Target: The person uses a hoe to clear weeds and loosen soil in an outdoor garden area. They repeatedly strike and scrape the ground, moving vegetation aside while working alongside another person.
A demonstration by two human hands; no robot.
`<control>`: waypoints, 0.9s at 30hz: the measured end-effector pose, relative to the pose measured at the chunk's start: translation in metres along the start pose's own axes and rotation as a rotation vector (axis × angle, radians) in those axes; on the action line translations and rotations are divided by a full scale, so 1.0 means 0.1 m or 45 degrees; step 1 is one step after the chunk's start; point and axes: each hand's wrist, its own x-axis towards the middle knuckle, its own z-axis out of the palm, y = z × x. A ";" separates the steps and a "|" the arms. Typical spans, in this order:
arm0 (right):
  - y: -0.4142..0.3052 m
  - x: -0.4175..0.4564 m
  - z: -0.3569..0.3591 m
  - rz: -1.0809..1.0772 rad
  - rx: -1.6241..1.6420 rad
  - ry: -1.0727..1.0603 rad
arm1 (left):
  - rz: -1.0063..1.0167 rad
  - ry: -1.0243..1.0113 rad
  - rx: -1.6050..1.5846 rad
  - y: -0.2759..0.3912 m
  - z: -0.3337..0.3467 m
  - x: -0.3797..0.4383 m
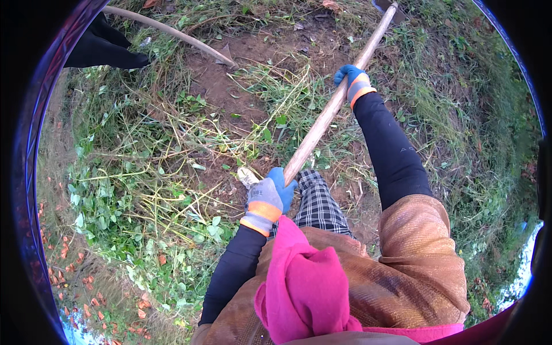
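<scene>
Both my hands wear blue-coated knit work gloves with orange cuffs. A long wooden hoe handle (321,125) runs diagonally from near my waist up to the far right. My left hand (269,196) grips its lower end, close to my body. Farther up the shaft, my right hand (354,83) is wrapped around it. The dark metal hoe blade (390,9) at the far end is only partly in view at the top edge, over cut grass and soil. Below the handle are cut green stems (276,108) lying on the ground.
At upper left another hoe's wooden handle (172,32) slopes down to a blade (226,54) on bare soil (220,90). Dark clothing of another person (103,45) shows beside it. Leafy vines (108,207) spread on the left. My light shoe (247,177) is by my left hand.
</scene>
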 end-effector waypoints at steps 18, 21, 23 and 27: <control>4.44 -3.23 0.88 0.170 -0.548 -1.962 | -0.689 -0.049 0.050 -2.57 -1.09 -3.48; 4.45 -3.27 1.04 1.222 -0.183 -0.973 | -0.539 -0.142 0.229 -3.09 -0.96 -3.46; 4.07 -3.25 1.35 1.598 0.012 -0.364 | -0.462 -0.105 0.146 -3.39 -0.92 -3.34; 3.66 -3.07 1.64 1.108 0.113 -0.131 | -0.336 -0.097 0.159 -3.55 -1.01 -2.85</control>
